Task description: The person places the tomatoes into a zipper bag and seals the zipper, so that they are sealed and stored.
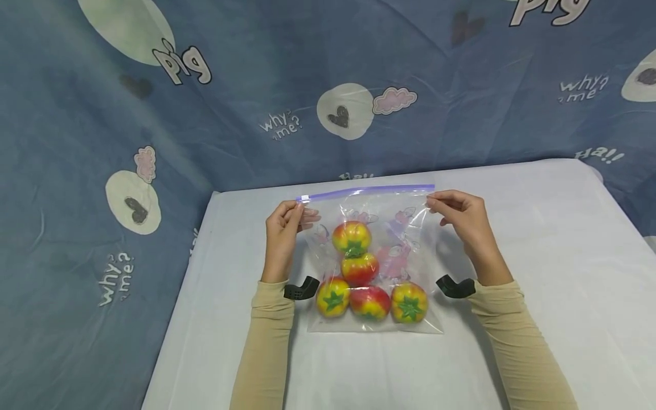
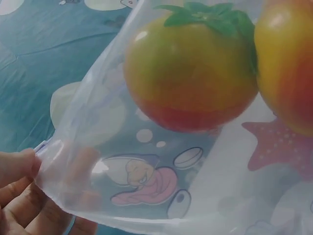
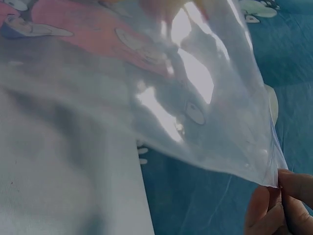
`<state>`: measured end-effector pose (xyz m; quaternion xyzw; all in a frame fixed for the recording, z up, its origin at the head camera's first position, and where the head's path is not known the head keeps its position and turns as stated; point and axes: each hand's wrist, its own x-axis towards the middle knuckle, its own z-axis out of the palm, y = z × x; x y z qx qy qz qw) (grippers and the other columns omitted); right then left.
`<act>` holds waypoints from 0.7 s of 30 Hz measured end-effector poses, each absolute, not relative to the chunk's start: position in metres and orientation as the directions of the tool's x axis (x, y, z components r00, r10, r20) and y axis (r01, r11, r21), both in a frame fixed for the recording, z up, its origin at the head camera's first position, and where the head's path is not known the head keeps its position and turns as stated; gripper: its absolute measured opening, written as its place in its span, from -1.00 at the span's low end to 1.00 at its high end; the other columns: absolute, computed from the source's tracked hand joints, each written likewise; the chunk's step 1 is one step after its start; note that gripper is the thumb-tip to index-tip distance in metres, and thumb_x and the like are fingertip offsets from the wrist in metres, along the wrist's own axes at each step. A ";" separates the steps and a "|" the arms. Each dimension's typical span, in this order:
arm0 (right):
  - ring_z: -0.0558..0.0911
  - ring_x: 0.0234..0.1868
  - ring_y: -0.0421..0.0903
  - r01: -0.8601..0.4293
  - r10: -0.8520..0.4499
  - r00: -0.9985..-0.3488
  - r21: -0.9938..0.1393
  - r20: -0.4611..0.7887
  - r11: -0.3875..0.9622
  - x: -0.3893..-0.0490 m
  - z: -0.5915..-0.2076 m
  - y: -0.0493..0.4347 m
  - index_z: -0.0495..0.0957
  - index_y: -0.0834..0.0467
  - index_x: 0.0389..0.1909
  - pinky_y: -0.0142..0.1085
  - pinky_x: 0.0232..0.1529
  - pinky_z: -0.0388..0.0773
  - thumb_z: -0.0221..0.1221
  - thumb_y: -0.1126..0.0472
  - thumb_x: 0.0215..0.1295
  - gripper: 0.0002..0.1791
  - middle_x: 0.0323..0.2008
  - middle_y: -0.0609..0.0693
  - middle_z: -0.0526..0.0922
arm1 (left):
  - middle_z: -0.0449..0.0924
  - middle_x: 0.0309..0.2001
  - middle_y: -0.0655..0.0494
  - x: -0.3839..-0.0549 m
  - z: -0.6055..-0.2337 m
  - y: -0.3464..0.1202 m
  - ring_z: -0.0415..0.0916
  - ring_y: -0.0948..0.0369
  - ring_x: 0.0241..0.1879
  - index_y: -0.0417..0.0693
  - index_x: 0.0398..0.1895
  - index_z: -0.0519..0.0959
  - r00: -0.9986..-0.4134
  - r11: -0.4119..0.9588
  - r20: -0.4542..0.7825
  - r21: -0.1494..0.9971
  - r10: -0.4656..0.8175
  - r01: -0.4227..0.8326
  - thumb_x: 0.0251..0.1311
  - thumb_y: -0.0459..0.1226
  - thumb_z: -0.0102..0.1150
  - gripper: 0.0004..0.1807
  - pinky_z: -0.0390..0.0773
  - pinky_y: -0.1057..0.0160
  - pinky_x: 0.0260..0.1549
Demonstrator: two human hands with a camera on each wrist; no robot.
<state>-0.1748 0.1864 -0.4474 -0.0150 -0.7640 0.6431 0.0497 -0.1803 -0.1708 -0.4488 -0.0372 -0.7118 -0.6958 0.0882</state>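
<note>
The person's left hand (image 1: 284,233) pinched one top corner of a single clear bag (image 1: 381,206) between thumb and fingers, and the right hand (image 1: 468,222) pinched the other top corner, so both were clamped on the same bag, which hung spread between them above the near part of the table. Along its mouth ran one purple zip strip (image 1: 369,191), with one white slider (image 1: 304,198) at the left end, just beside the left fingertips.

Inside were five red-and-yellow fruits (image 1: 360,269) with green leaves showing on some: two stacked one above the other, three in a row along the bottom. Pink cartoon figures (image 1: 394,261) were printed on the bag.

Further out came two black brackets (image 1: 456,287), one at each wrist, and two tan sleeves (image 1: 517,341). One white cloth (image 1: 574,245) covered the table; behind it hung a blue curtain (image 1: 441,136) with printed words.
</note>
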 end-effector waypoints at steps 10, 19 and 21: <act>0.69 -0.26 -0.33 -0.047 0.079 -0.995 -0.984 0.062 0.173 -0.174 -0.446 0.189 0.71 0.29 -0.02 -0.47 -0.40 0.63 0.34 0.09 0.38 -0.65 -0.28 -0.31 0.77 | 0.81 -0.21 -0.03 -0.179 -0.447 -0.169 0.79 0.24 -0.23 -0.25 -0.05 0.55 -0.972 0.044 0.218 0.976 -0.086 0.215 0.54 -0.17 0.08 -0.73 0.75 0.29 -0.18; 0.69 -0.27 -0.32 -0.050 0.081 -0.995 -0.986 0.064 0.162 -0.174 -0.446 0.189 0.72 0.29 -0.04 -0.47 -0.41 0.63 0.35 0.08 0.37 -0.65 -0.24 -0.21 0.80 | 0.82 -0.21 -0.03 -0.178 -0.446 -0.169 0.79 0.25 -0.24 -0.24 -0.06 0.54 -0.974 0.050 0.208 0.978 -0.089 0.204 0.54 -0.17 0.07 -0.73 0.74 0.30 -0.19; 0.69 -0.27 -0.33 -0.057 0.085 -0.994 -0.985 0.071 0.161 -0.175 -0.446 0.189 0.72 0.30 -0.04 -0.47 -0.41 0.63 0.35 0.09 0.37 -0.65 -0.24 -0.20 0.80 | 0.82 -0.22 0.01 -0.178 -0.446 -0.169 0.79 0.26 -0.24 -0.25 -0.06 0.53 -0.974 0.051 0.206 0.978 -0.094 0.202 0.55 -0.17 0.07 -0.73 0.73 0.31 -0.19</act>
